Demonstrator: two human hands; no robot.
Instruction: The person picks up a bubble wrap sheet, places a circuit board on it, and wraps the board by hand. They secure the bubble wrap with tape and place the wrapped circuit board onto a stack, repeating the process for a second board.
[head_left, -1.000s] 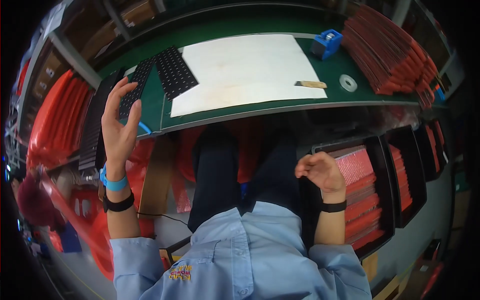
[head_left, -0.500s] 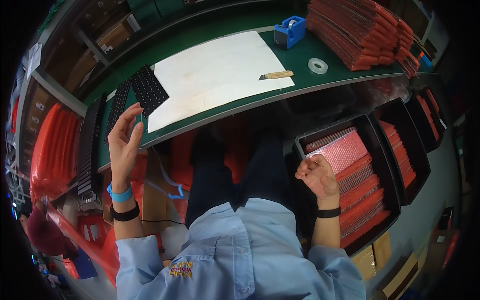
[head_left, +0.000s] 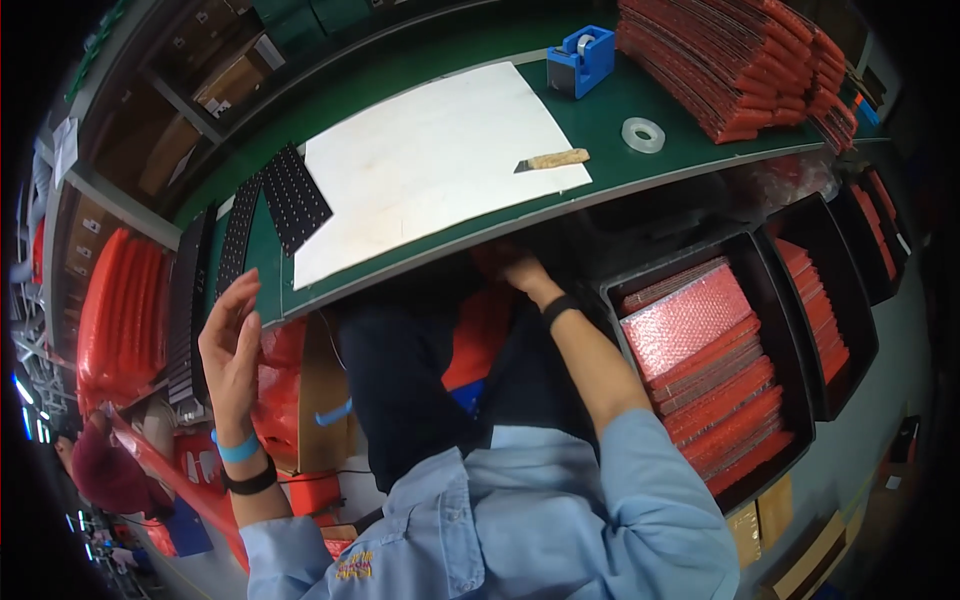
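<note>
Landmark: white board (head_left: 430,165), lying flat on the green bench.
Red stack: flat red packages (head_left: 740,60) piled in leaning rows, right of the board at the bench's far right end.
Bubble mailers: pink-red bubble-wrap envelopes (head_left: 700,330) stacked flat in a black bin, below and right of the board, under the bench edge.
Second bin: more red flat packs (head_left: 820,290) in the next black bin, further right.
Left racks: glossy red wrapped packs (head_left: 115,310) standing upright, well left of the board.
Cardboard boxes: brown cartons (head_left: 235,80) on the shelf above and left of the board.
</note>
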